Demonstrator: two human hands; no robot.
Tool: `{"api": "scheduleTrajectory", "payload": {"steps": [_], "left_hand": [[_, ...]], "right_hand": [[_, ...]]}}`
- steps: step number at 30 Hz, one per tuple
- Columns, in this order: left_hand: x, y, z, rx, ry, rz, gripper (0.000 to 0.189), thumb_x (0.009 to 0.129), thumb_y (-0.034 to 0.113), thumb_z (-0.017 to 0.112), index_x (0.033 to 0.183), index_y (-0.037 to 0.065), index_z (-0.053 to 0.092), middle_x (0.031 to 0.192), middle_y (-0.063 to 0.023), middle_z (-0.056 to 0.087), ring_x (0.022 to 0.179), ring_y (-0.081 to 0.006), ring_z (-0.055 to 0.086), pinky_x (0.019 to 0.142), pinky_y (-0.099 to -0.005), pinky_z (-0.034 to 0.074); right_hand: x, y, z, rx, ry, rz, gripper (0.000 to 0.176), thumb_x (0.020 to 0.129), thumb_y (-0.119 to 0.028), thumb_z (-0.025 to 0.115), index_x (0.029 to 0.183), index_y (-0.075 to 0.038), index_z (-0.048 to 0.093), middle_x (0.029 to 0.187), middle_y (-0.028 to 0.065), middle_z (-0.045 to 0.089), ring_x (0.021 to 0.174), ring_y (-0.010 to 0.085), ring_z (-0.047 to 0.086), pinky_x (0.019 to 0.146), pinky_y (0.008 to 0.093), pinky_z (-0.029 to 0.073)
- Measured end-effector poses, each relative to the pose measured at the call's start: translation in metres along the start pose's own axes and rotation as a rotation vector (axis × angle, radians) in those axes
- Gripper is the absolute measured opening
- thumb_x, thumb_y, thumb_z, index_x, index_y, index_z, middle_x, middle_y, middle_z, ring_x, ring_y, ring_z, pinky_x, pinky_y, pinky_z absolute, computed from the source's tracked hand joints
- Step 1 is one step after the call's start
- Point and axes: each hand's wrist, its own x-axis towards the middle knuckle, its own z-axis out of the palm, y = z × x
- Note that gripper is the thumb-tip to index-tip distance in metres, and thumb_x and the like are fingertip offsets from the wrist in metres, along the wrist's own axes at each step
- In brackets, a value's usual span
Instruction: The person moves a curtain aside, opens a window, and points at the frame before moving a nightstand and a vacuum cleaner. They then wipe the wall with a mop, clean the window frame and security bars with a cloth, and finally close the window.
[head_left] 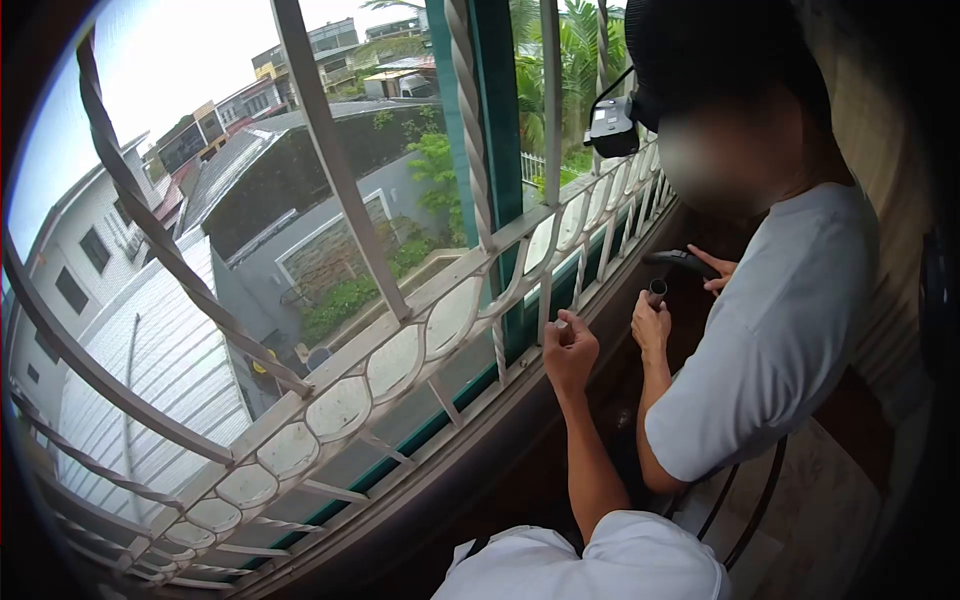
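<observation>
My right hand (571, 350) is raised in front of the window grille (480, 270), with the forearm coming up from a white sleeve (655, 560) at the bottom. Thumb and fingers are pinched together at the top, with a small pale spot between them that I cannot make out. Behind the hand, close to the fingertips, run the grille's lower bars and the dark sill (450, 470). No part of my left hand shows in the head view.
Close on the right, a person in a grey-white shirt (780, 320) with a head-worn camera (612, 128) holds a dark tube (657, 288) in one hand and a black object (683, 259) in the other. Beyond the grille are roofs (150, 350) and plants. Curved dark bars (755, 505) stand at lower right.
</observation>
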Motion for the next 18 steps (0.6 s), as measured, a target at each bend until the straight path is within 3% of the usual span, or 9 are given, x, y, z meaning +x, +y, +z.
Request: {"api": "scheduleTrajectory", "payload": {"steps": [3, 4, 5, 8, 9, 11, 12, 13, 18], "left_hand": [[0.034, 0.010, 0.003, -0.210, -0.022, 0.042, 0.052, 0.088, 0.048, 0.069, 0.105, -0.001, 0.070, 0.098, -0.0215, 0.070, 0.087, -0.0375, 0.065, 0.079, -0.0448, 0.052], [0.084, -0.029, 0.058, 0.428, 0.219, 0.392, 0.043, 0.092, 0.044, 0.062, 0.097, 0.002, 0.073, 0.093, -0.0197, 0.070, 0.079, -0.0357, 0.064, 0.073, -0.0437, 0.051], [0.113, -0.044, 0.080, 0.360, 0.336, 0.461, 0.035, 0.091, 0.036, 0.060, 0.100, 0.005, 0.073, 0.093, -0.0195, 0.069, 0.083, -0.0364, 0.063, 0.076, -0.0449, 0.050], [0.063, -0.039, 0.088, 0.443, 0.465, 0.536, 0.029, 0.088, 0.012, 0.053, 0.110, 0.011, 0.072, 0.093, -0.0191, 0.066, 0.095, -0.0386, 0.061, 0.083, -0.0485, 0.048], [0.055, -0.027, 0.072, 0.253, 0.436, 0.551, 0.024, 0.086, 0.020, 0.057, 0.101, 0.007, 0.072, 0.088, -0.0214, 0.065, 0.090, -0.0423, 0.061, 0.078, -0.0499, 0.048], [0.007, 0.037, 0.004, -0.194, 0.267, -0.001, 0.035, 0.091, 0.035, 0.061, 0.098, 0.002, 0.071, 0.095, -0.0265, 0.067, 0.087, -0.0447, 0.065, 0.075, -0.0527, 0.052], [-0.015, 0.026, -0.001, -0.426, 0.304, 0.139, 0.043, 0.089, 0.041, 0.064, 0.095, -0.001, 0.071, 0.093, -0.0288, 0.068, 0.087, -0.0432, 0.067, 0.076, -0.0497, 0.053], [-0.026, 0.078, -0.037, -0.359, 0.242, -0.115, 0.045, 0.087, 0.039, 0.068, 0.087, -0.006, 0.070, 0.084, -0.0290, 0.067, 0.081, -0.0435, 0.068, 0.071, -0.0483, 0.053], [-0.035, 0.090, -0.058, -0.359, 0.182, -0.142, 0.044, 0.090, 0.033, 0.068, 0.070, -0.006, 0.067, 0.070, -0.0270, 0.066, 0.071, -0.0348, 0.071, 0.068, -0.0471, 0.052]], "right_hand": [[-0.019, -0.035, 0.000, -0.006, -0.015, -0.147, 0.033, 0.085, -0.011, 0.069, 0.115, 0.003, 0.067, 0.065, 0.0006, 0.062, 0.055, 0.0073, 0.054, 0.054, 0.0249, 0.044], [-0.025, -0.048, 0.010, -0.010, -0.006, -0.264, 0.031, 0.087, -0.012, 0.070, 0.115, 0.003, 0.067, 0.069, -0.0022, 0.061, 0.058, 0.0047, 0.049, 0.054, 0.0221, 0.042], [-0.025, -0.052, 0.018, 0.061, 0.019, -0.422, 0.032, 0.089, -0.013, 0.070, 0.118, 0.000, 0.067, 0.077, -0.0014, 0.063, 0.065, 0.0052, 0.050, 0.061, 0.0221, 0.045], [-0.022, -0.088, 0.026, 0.002, -0.017, -0.577, 0.039, 0.096, -0.017, 0.065, 0.131, -0.002, 0.060, 0.102, 0.0080, 0.066, 0.089, 0.0125, 0.060, 0.077, 0.0231, 0.047], [-0.018, -0.094, 0.033, -0.004, -0.006, -0.586, 0.039, 0.098, -0.021, 0.062, 0.133, -0.003, 0.058, 0.102, 0.0082, 0.066, 0.087, 0.0124, 0.059, 0.078, 0.0249, 0.047], [-0.015, -0.107, 0.048, 0.060, -0.108, -0.547, 0.035, 0.101, -0.021, 0.059, 0.133, -0.008, 0.060, 0.106, 0.0049, 0.067, 0.084, 0.0112, 0.058, 0.075, 0.0261, 0.047], [-0.021, -0.113, 0.059, 0.100, -0.122, -0.647, 0.033, 0.100, -0.021, 0.060, 0.131, -0.008, 0.062, 0.106, 0.0032, 0.068, 0.084, 0.0103, 0.058, 0.074, 0.0260, 0.047], [-0.006, -0.101, 0.062, 0.124, -0.019, -0.753, 0.032, 0.099, -0.021, 0.062, 0.129, -0.008, 0.065, 0.107, 0.0023, 0.070, 0.084, 0.0099, 0.059, 0.071, 0.0259, 0.047], [-0.003, -0.092, 0.091, 0.083, 0.021, -0.747, 0.031, 0.099, -0.022, 0.064, 0.126, -0.008, 0.067, 0.116, 0.0059, 0.071, 0.095, 0.0110, 0.068, 0.072, 0.0247, 0.052]]}}
